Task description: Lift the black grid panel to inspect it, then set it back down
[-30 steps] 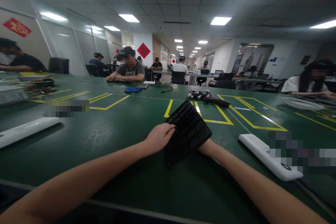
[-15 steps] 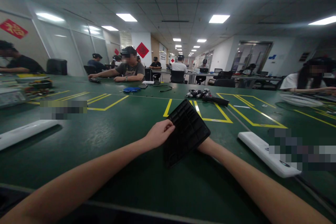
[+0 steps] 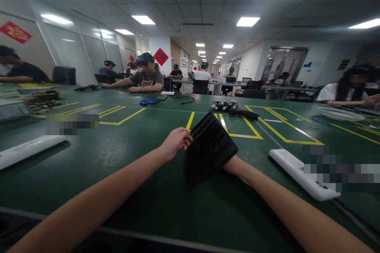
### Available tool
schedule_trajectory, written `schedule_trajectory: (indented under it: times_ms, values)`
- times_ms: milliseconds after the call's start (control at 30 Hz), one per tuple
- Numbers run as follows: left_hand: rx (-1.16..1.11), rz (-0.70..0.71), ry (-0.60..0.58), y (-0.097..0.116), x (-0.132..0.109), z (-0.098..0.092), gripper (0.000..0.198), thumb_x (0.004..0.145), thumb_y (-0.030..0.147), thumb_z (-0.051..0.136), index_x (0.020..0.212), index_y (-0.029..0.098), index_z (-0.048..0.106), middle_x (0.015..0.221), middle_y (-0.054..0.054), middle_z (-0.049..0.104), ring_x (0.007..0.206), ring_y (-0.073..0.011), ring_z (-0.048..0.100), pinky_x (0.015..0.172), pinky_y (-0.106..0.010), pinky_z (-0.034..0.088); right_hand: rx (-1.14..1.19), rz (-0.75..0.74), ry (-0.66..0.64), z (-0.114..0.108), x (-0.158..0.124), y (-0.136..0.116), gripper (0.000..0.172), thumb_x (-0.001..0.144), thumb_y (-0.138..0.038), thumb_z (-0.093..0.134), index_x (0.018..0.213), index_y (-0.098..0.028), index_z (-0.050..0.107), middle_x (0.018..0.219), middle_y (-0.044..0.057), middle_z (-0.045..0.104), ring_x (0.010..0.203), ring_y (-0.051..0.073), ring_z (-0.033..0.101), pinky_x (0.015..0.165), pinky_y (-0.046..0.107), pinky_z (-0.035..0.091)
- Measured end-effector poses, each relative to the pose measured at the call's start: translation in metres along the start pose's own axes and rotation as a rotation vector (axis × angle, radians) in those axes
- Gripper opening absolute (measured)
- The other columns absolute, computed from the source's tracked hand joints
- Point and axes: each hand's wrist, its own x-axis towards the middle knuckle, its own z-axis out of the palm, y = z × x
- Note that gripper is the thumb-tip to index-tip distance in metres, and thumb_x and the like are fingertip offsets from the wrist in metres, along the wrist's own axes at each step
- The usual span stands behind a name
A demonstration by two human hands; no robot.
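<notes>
A long green surface (image 3: pixel 124 154) marked with yellow lines (image 3: pixel 190 121) is spread beneath a tiled ceiling and lit by panel lights (image 3: pixel 247 21). Glass partitions (image 3: pixel 89 53) are seen at 10 o'clock, a red diamond sign (image 3: pixel 161 56) at 12 and a doorway (image 3: pixel 285 65) at 2.

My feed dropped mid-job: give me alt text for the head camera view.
A black ribbed panel stands tilted on a green table, the left hand with a grip on its upper-left edge and the right hand hidden behind it. A white bar lies to the right; other people sit at the far side.
</notes>
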Motion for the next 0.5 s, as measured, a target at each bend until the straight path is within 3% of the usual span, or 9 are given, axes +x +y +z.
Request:
schedule_trajectory:
  times_ms: [100, 233, 400, 500]
  values:
    - [-0.057, -0.09, -0.074, 0.005, 0.006, -0.003, 0.015, 0.071, 0.028, 0.048, 0.076, 0.014, 0.047, 0.06, 0.003, 0.042, 0.046, -0.0062, 0.038, 0.04, -0.018, 0.024, -0.03, -0.013, 0.001, 0.0, -0.001, 0.004, 0.042, 0.086, -0.032, 0.041, 0.128, -0.025, 0.043, 0.132, 0.004, 0.046, 0.122, 0.02, 0.042, 0.105, 0.037, 0.03]
    - [0.421, 0.074, -0.28, 0.004, 0.007, -0.002, 0.039, 0.057, 0.032, 0.068, 0.09, 0.014, 0.056, 0.066, 0.004, 0.043, 0.057, -0.0083, 0.042, 0.049, -0.019, 0.032, -0.034, -0.068, -0.039, 0.003, -0.002, 0.011, 0.042, 0.088, -0.033, 0.038, 0.129, -0.028, 0.04, 0.131, 0.001, 0.047, 0.121, 0.018, 0.042, 0.105, 0.036, 0.031]
    - [0.753, 0.421, -0.195, -0.005, 0.009, 0.002, 0.03, 0.063, 0.034, 0.064, 0.086, 0.015, 0.057, 0.071, 0.001, 0.047, 0.067, -0.0129, 0.045, 0.059, -0.024, 0.036, -0.012, -0.081, -0.032, 0.004, -0.002, 0.02, 0.044, 0.085, -0.032, 0.043, 0.13, -0.029, 0.039, 0.132, 0.001, 0.046, 0.12, 0.017, 0.044, 0.104, 0.039, 0.032]
    - [0.866, 0.528, -0.132, -0.009, 0.013, 0.0, 0.027, 0.064, 0.034, 0.063, 0.082, 0.016, 0.056, 0.075, -0.001, 0.049, 0.07, -0.0147, 0.046, 0.062, -0.026, 0.037, -0.009, -0.073, 0.012, 0.004, -0.001, 0.028, 0.046, 0.083, -0.032, 0.047, 0.128, -0.029, 0.041, 0.132, 0.001, 0.046, 0.12, 0.019, 0.044, 0.104, 0.04, 0.031]
